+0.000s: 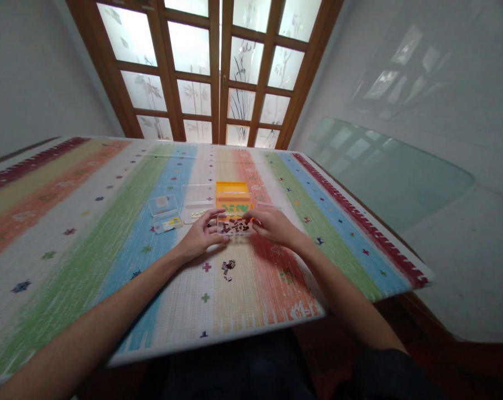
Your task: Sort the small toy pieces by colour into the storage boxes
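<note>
A small clear plastic box (241, 234) stands on the striped tablecloth, with many small dark brown pieces (235, 226) inside. My left hand (199, 238) grips its left side, thumb at the near edge and fingers at the far edge. At the box's right end is my right hand (273, 226), fingers curled together over the rim; whatever they pinch is too small to make out. Nearer to me lies a loose little heap of dark pieces (227, 268) on the cloth.
Just behind the box stands an open orange case (231, 186) with green pieces (237, 209). To the left are an open clear box with yellow pieces (170, 223) and another with pale pieces (198, 214). A clear lid (268, 206) shows behind my right hand.
</note>
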Motion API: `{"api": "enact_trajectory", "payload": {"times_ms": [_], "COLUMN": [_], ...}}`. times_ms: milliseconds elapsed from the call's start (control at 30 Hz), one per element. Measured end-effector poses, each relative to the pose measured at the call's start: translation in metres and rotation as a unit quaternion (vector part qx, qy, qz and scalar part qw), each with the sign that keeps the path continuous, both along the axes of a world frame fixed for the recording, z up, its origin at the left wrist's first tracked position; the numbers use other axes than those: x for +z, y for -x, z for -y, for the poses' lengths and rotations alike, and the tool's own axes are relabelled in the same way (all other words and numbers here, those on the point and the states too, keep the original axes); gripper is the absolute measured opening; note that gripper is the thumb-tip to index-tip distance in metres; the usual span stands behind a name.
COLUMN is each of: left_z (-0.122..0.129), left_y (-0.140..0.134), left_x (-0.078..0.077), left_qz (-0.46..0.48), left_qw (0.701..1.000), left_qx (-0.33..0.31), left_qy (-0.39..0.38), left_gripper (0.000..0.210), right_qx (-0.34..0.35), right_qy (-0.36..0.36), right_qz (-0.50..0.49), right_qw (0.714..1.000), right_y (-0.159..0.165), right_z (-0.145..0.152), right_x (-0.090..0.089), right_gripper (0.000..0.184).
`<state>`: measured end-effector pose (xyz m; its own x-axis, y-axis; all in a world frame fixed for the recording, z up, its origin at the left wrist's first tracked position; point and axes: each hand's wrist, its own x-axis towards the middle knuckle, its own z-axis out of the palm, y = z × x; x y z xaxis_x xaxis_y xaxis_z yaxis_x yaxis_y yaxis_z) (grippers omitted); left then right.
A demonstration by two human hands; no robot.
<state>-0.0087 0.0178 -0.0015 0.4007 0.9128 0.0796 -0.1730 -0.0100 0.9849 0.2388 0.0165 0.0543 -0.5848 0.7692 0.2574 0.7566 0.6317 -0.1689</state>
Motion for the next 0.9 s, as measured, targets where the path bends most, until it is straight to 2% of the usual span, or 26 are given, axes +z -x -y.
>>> {"api": "enact_trajectory", "payload": {"times_ms": [167,433,900], "left_z": [-0.0002,-0.0016,-0.0002], "left_y": [-0.0001,-0.0007,-0.0004], "left_x": [-0.0008,-0.0046,-0.0028], "left_qz": [-0.001,0.009,0.013], "left_qw": [1.000,1.000,1.000], "left_qx": [0.000,-0.003,-0.008], "left_qy": [0.004,0.009,0.014], "left_gripper": [0.073,0.073,0.071], "right_qx": [-0.005,0.012,-0.018], "right_qy": [0.011,0.006,0.008], "right_qz": [0.034,0.013,0.048], "right_qw": [0.999,1.000,0.999], "right_y": [0.0023,0.0039,0.0051], "right_z": [-0.0011,-0.0024,-0.0008], "right_x": [-0.0028,-0.0008,0.0051], "right_gripper": [0.030,0.027,0.025]}}
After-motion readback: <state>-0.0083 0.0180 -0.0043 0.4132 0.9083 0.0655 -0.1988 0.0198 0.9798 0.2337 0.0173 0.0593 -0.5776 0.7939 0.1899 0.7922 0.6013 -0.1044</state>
